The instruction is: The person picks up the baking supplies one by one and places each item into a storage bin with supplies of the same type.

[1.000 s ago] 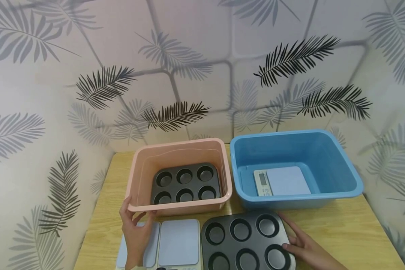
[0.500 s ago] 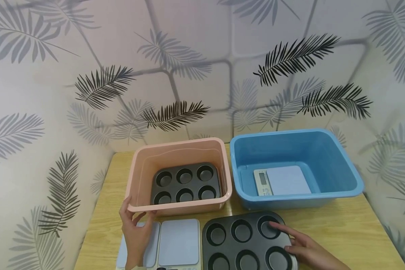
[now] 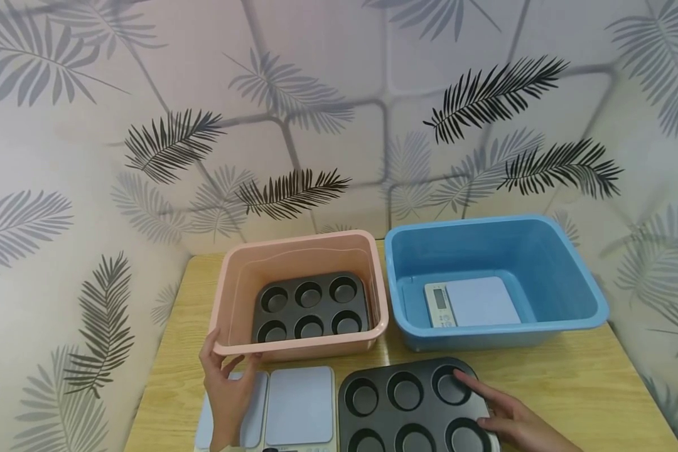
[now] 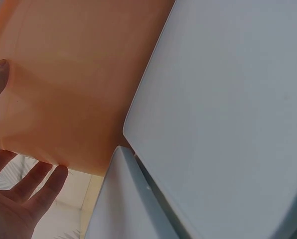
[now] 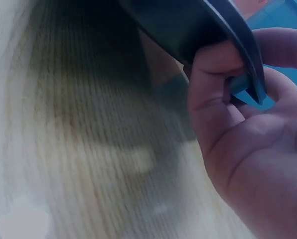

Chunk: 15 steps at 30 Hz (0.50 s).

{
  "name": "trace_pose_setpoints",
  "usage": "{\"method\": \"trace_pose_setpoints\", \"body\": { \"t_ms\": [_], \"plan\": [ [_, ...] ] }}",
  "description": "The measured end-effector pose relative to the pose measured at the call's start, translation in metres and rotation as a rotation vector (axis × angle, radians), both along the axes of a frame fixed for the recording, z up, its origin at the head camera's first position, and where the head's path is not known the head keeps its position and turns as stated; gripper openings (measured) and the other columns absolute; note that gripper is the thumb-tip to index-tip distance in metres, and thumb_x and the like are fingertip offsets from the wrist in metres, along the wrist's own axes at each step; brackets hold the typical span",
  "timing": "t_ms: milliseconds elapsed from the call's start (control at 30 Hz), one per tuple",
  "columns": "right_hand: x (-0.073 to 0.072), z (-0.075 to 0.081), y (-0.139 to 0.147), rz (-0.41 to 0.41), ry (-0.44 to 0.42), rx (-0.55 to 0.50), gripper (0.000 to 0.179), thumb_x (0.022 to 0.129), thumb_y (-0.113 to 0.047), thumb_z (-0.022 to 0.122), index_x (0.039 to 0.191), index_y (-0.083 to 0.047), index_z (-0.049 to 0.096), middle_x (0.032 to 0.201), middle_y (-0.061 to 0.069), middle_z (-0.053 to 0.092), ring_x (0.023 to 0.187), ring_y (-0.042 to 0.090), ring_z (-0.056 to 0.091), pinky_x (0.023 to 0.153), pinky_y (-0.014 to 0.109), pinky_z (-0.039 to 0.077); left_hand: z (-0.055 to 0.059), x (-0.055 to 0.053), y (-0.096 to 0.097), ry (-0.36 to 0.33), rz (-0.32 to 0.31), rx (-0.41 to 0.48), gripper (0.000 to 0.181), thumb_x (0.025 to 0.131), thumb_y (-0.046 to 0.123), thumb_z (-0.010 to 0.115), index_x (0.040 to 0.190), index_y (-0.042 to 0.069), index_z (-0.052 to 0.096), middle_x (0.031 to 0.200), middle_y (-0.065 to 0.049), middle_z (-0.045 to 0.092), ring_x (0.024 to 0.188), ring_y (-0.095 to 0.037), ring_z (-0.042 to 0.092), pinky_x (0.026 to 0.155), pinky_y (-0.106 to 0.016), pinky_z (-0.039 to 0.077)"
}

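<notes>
My left hand (image 3: 226,389) holds the near left corner of a pink plastic basin (image 3: 299,348), thumb on the front wall and fingers round the left side. Inside that basin lies a dark six-cup muffin pan (image 3: 326,312). My right hand (image 3: 508,417) grips the right edge of another muffin pan (image 3: 429,402), its index finger reaching into the top right cup. The right wrist view has the thumb hooked at the pan's rim (image 5: 238,40), the rim raised over the wooden table. This pan's near edge runs out of the head view.
Two white kitchen scales, one (image 3: 299,405) beside the pan and one (image 3: 258,402) partly behind my left hand, lie before the pink basin. A blue basin (image 3: 503,329) at the back right holds another scale (image 3: 482,302). A leaf-patterned wall (image 3: 339,150) rises behind the table (image 3: 587,376).
My right index finger has moved from the pan's outer edge onto its top right cup. The gripped pan has shifted slightly right. My left hand stays at the pink basin's corner.
</notes>
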State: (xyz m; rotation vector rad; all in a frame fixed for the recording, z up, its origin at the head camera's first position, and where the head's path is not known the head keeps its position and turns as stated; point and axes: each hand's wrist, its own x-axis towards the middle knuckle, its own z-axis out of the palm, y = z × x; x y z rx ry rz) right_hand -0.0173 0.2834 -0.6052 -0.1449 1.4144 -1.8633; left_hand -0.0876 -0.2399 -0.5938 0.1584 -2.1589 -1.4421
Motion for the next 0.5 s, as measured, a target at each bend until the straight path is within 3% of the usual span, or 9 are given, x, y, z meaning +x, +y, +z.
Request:
{"method": "trace_pose_setpoints", "body": {
  "t_ms": [100,200,233,267,300,367,433,467,500],
  "plan": [
    [0.004,-0.001,-0.001,-0.001,0.012,-0.107,0.068,0.115,-0.006,0.044,0.172,-0.039,0.032,0.169,-0.033,0.037,0.054,0.026,0.024,0.058,0.027,0.045,-0.001,0.001,0.000,-0.005,0.005,0.003,0.103,0.080,-0.011,0.090,0.166,0.011,0.037,0.150,-0.027,0.060,0.116,-0.011,0.060,0.092,-0.005,0.055],
    [0.006,0.002,-0.001,0.026,0.019,-0.165,0.069,0.115,-0.004,0.041,0.164,-0.053,0.040,0.131,-0.030,0.069,0.050,0.034,0.019,0.049,0.026,0.040,0.000,0.001,0.000,-0.006,0.005,0.001,0.103,0.080,-0.010,0.090,0.166,0.011,0.037,0.151,-0.026,0.060,0.116,-0.012,0.060,0.092,-0.006,0.055],
    [0.007,0.004,-0.001,0.037,0.008,-0.163,0.069,0.115,-0.005,0.041,0.162,-0.057,0.041,0.112,-0.024,0.073,0.048,0.031,0.022,0.047,0.024,0.039,0.000,0.002,0.000,-0.006,0.004,0.003,0.103,0.081,-0.010,0.090,0.166,0.011,0.037,0.151,-0.025,0.060,0.116,-0.013,0.061,0.092,-0.006,0.055],
    [0.007,0.006,0.000,0.039,0.004,-0.151,0.069,0.115,-0.006,0.041,0.161,-0.058,0.041,0.111,-0.026,0.072,0.048,0.027,0.026,0.048,0.024,0.041,0.000,0.002,0.000,-0.005,0.004,0.000,0.103,0.081,-0.010,0.090,0.166,0.011,0.037,0.152,-0.025,0.060,0.116,-0.012,0.061,0.092,-0.006,0.055],
    [0.007,0.008,0.000,0.037,0.004,-0.127,0.069,0.115,-0.007,0.042,0.162,-0.058,0.040,0.112,-0.029,0.071,0.048,0.023,0.029,0.055,0.022,0.050,0.000,0.001,0.000,-0.004,0.003,0.001,0.102,0.081,-0.010,0.090,0.166,0.011,0.037,0.153,-0.025,0.059,0.116,-0.012,0.061,0.092,-0.006,0.055],
    [0.007,0.012,0.002,0.031,0.031,-0.045,0.067,0.116,-0.011,0.044,0.169,-0.050,0.032,0.119,-0.032,0.069,0.063,0.004,0.054,0.093,0.032,0.064,0.000,0.001,0.000,-0.002,0.001,0.002,0.103,0.081,-0.010,0.090,0.166,0.011,0.036,0.154,-0.024,0.059,0.117,-0.012,0.061,0.093,-0.006,0.055],
    [0.006,0.016,0.002,0.007,0.066,0.034,0.068,0.116,-0.013,0.046,0.175,-0.036,0.024,0.148,-0.045,0.050,0.102,-0.018,0.060,0.127,0.056,0.041,0.000,0.001,0.000,0.002,-0.002,0.006,0.103,0.081,-0.010,0.090,0.166,0.012,0.036,0.155,-0.023,0.058,0.118,-0.013,0.061,0.093,-0.007,0.055],
    [0.006,0.018,0.002,-0.007,0.089,0.070,0.068,0.115,-0.013,0.046,0.177,-0.028,0.020,0.156,-0.051,0.034,0.117,-0.026,0.052,0.132,0.066,0.023,0.000,0.001,0.000,0.003,-0.003,0.006,0.103,0.081,-0.010,0.090,0.166,0.011,0.036,0.155,-0.022,0.058,0.118,-0.013,0.061,0.093,-0.007,0.055],
    [0.006,0.019,0.001,-0.013,0.106,0.094,0.070,0.115,-0.014,0.047,0.177,-0.022,0.016,0.157,-0.051,0.033,0.127,-0.033,0.039,0.134,0.064,0.016,0.000,0.000,0.000,0.003,-0.005,0.009,0.103,0.081,-0.010,0.090,0.166,0.012,0.036,0.155,-0.022,0.058,0.119,-0.013,0.061,0.093,-0.007,0.055]
  ]
}}
